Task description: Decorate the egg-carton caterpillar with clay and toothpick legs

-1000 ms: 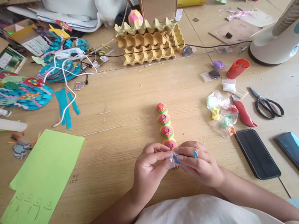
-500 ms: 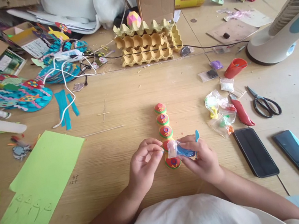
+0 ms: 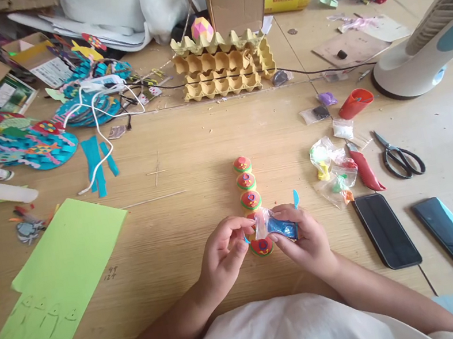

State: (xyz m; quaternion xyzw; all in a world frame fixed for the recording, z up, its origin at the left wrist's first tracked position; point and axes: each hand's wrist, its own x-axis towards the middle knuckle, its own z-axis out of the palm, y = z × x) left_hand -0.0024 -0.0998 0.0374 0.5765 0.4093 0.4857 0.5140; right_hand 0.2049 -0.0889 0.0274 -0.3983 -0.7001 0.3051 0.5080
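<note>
1. So the right hand (image 3: 305,237) was clamped on the little bag of blue clay (image 3: 284,228), with its see-through end pointing over at the other hand. A blue plastic tool (image 3: 296,199) poked up from the same hand.
2. The left hand (image 3: 223,255) had its fingers curled in at the bag's clear end, and a tiny blue bit (image 3: 246,240) showed by the thumb. Honestly can't tell whether those fingers were closed on anything.
3. The bag was up above the near part of a row of red and green domes (image 3: 250,200) on the wooden table (image 3: 176,283), partly hiding them.
4. Off to the right sat more clay bags (image 3: 336,173), a red-handled cutter (image 3: 367,169), black scissors (image 3: 402,159) and a dark phone (image 3: 388,231).
5. Over left was green paper (image 3: 63,274) with pencil doodles. Egg cartons (image 3: 220,71) sat farther back.
</note>
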